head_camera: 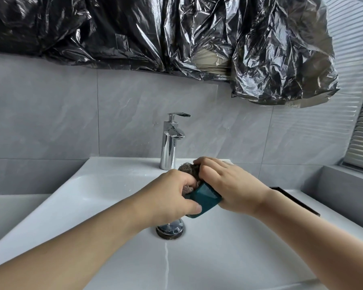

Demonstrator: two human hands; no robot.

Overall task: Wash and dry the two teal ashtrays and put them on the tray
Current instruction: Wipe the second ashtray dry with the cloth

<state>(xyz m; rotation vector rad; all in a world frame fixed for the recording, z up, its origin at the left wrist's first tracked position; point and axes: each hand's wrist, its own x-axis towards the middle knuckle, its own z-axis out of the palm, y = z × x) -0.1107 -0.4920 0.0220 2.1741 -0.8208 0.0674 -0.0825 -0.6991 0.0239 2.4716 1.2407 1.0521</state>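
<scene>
Over the big white sink (105, 185), in front of the shiny tap (169, 141), the left hand (172, 195) curls tight around a tilted teal ashtray (203, 200) while the right hand (228, 185) squeezes a brown cloth (190, 169) into it.

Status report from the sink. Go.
Both hands on one teal ashtray over the basin: left hand grips it, right hand works a brown cloth. Tap dry. Nothing blocking.

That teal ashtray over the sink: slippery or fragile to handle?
The teal ashtray looks glossy and rigid, so probably slick if wet. Both the left hand and right hand grip it with the cloth, suggesting it's light. Dropped into the sink, it might chip.
</scene>
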